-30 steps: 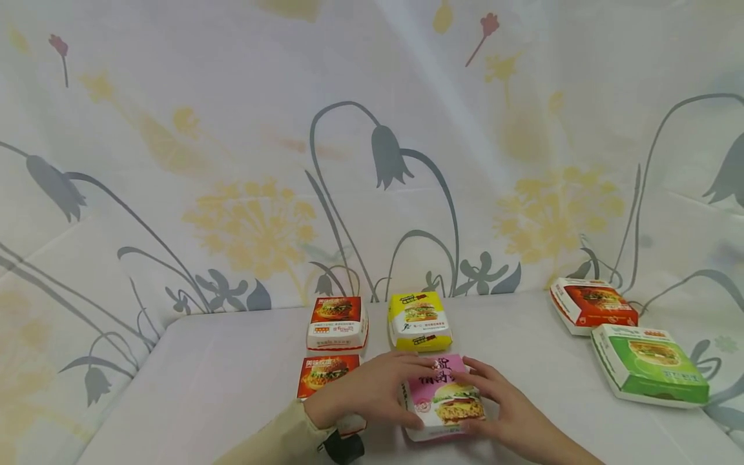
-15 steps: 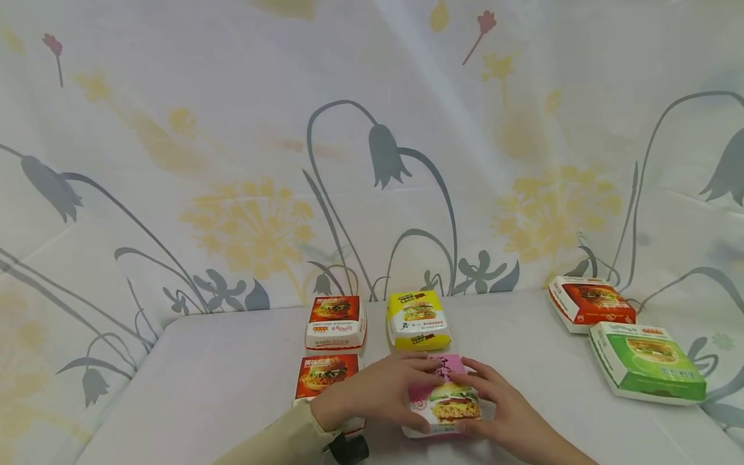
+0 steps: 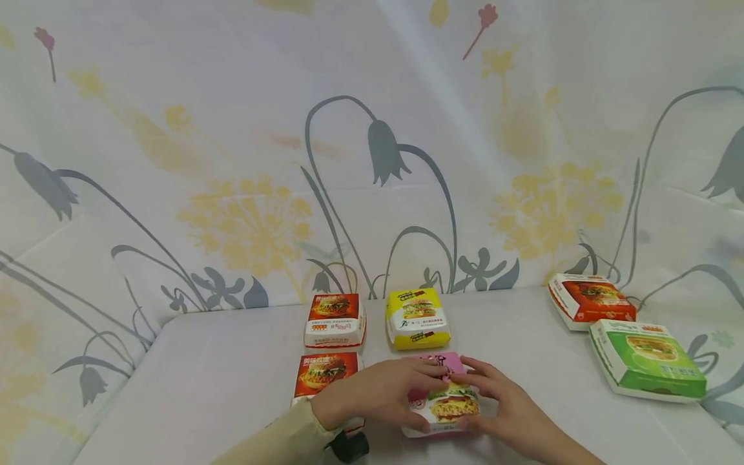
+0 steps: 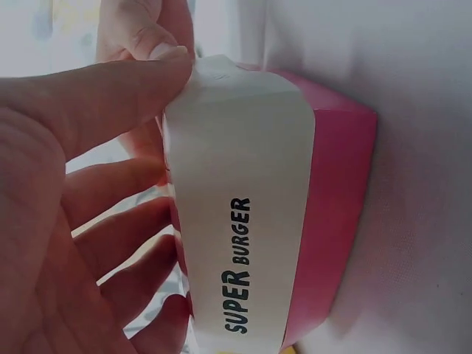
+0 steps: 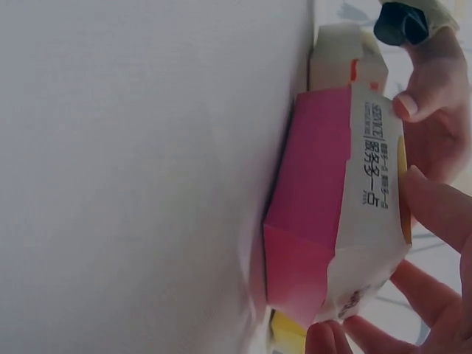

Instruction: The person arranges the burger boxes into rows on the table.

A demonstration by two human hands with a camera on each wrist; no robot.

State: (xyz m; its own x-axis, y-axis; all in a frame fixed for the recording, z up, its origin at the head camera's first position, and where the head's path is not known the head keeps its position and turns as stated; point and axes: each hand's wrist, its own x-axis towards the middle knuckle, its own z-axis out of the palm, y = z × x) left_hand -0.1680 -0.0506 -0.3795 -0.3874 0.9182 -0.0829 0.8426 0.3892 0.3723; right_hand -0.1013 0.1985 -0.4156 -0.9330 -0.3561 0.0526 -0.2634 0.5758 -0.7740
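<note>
In the head view, a pink and white burger box [image 3: 456, 408] with a burger picture lies on the table between both hands. My left hand [image 3: 386, 391] spreads relaxed fingers across its lid, the thumb at the near edge. From the other side my right hand [image 3: 502, 403] grips the box, its thumb at the near edge and fingers reaching over the far right corner. In the left wrist view, the box's side [image 4: 236, 214] reads SUPER BURGER, with my left thumb [image 4: 125, 88] at the lid's corner. The pink lower half [image 5: 306, 177] faces the right wrist camera.
Behind the pink box stands a yellow burger box [image 3: 418, 320]. To the left are a red burger box [image 3: 334, 321] and a nearer red one [image 3: 325, 374], partly under the left forearm. At right lie another red box [image 3: 593, 300] and a green one [image 3: 651, 361].
The pink box has turned slightly and shifted a little between the hands, mostly in the first half second. Both hands stay on it, and the other boxes stand where they were.
</note>
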